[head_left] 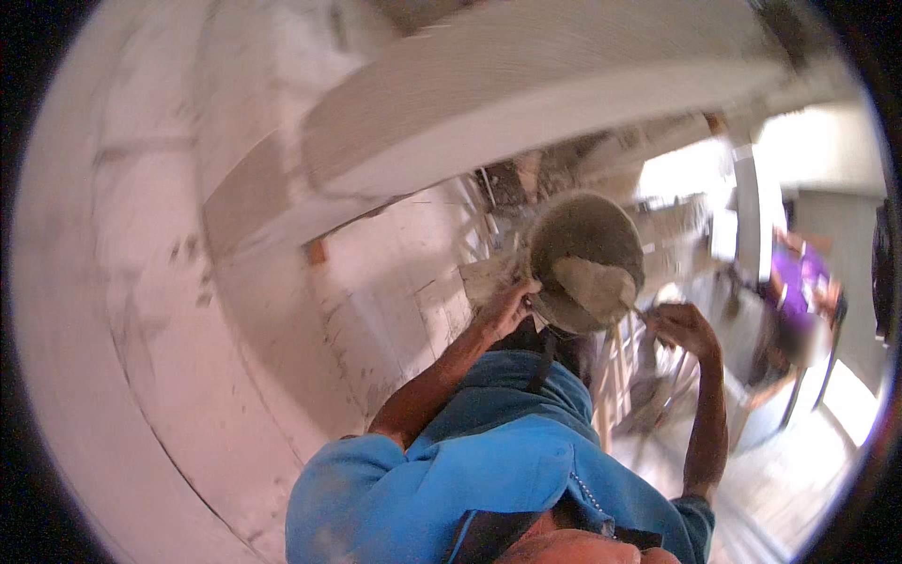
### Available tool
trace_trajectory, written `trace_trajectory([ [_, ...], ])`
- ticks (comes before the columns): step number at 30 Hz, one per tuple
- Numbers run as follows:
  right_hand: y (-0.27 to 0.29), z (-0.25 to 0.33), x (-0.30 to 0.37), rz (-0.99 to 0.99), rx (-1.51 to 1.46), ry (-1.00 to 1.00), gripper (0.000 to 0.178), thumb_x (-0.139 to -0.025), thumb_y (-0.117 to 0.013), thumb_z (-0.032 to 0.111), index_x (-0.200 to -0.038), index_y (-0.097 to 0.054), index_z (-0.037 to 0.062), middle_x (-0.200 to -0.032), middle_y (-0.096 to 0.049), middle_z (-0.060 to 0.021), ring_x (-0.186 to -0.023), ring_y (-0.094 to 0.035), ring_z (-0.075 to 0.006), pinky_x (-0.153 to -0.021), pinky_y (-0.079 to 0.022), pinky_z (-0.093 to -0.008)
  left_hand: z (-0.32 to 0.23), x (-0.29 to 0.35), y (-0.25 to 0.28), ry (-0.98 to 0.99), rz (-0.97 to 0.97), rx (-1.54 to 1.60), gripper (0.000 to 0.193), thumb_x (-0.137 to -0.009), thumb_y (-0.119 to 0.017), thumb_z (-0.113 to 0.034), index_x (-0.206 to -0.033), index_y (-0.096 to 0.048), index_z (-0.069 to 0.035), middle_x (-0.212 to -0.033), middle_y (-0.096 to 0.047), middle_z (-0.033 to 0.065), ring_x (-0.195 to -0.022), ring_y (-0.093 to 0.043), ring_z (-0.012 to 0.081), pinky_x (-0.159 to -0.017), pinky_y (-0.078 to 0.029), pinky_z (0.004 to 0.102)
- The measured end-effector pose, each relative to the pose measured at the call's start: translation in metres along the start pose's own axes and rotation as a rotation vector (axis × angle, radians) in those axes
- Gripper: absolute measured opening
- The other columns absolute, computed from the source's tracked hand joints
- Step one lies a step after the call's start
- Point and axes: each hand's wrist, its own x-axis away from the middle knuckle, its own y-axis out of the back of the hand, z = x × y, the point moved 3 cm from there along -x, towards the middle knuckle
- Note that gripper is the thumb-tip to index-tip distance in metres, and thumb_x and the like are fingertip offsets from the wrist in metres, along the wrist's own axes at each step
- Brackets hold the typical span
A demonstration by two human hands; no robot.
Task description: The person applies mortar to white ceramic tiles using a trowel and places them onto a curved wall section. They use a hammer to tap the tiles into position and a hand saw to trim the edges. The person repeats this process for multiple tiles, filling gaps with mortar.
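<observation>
In front of my body is a round, dark grey pan (584, 224), tilted so its inside shows. My left hand (512, 305) is closed on its near left rim. My right hand (681, 327) is closed around the handle of a trowel (594, 286). The trowel's broad blade, coated in grey mortar, lies inside the pan's mouth, over its lower part. How much mortar is in the pan I cannot make out.
A thick plastered beam (526, 113) runs across above the pan. A pale plastered wall (141, 310) stands at the left. Further off at the right is another person in a purple top (799, 277), near bright openings. Wooden bars (617, 376) show below the pan.
</observation>
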Motion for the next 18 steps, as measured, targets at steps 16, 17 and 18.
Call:
trace_trajectory([
  [16,-0.174,0.437,0.001,-0.015,0.257,0.607,0.035,-0.095,-0.061,0.025,-0.119,-0.065,-0.0007,-0.088,-0.066,-0.0087,-0.067,-0.06,-0.012,-0.05,-0.045,-0.0271,-0.006,0.038,0.114,-0.38,-0.177,0.246,0.064,-0.075,-0.078,-0.003,-0.131,-0.048,-0.014,-0.128,-0.053,0.0117,-0.106,-0.053,0.0372,-0.094,-0.046,0.048],
  [17,-0.203,0.447,-0.009,-0.055,0.29,0.591,0.032,-0.096,-0.061,0.023,-0.12,-0.065,0.0017,-0.095,-0.066,-0.0094,-0.074,-0.062,-0.0121,-0.051,-0.046,-0.027,0.024,0.018,0.143,-0.604,-0.121,0.047,0.065,-0.074,-0.078,-0.004,-0.132,-0.048,-0.013,-0.131,-0.051,0.0122,-0.109,-0.052,0.0372,-0.095,-0.046,0.0482],
  [18,-0.231,0.449,-0.021,-0.092,0.323,0.468,0.03,-0.097,-0.061,0.023,-0.12,-0.066,0.0042,-0.103,-0.066,-0.0103,-0.082,-0.064,-0.0126,-0.054,-0.047,-0.0271,0.021,0.02,0.153,-0.791,-0.129,-0.211,0.067,-0.074,-0.078,-0.004,-0.133,-0.047,-0.013,-0.135,-0.048,0.0126,-0.113,-0.051,0.0368,-0.096,-0.046,0.0482],
])
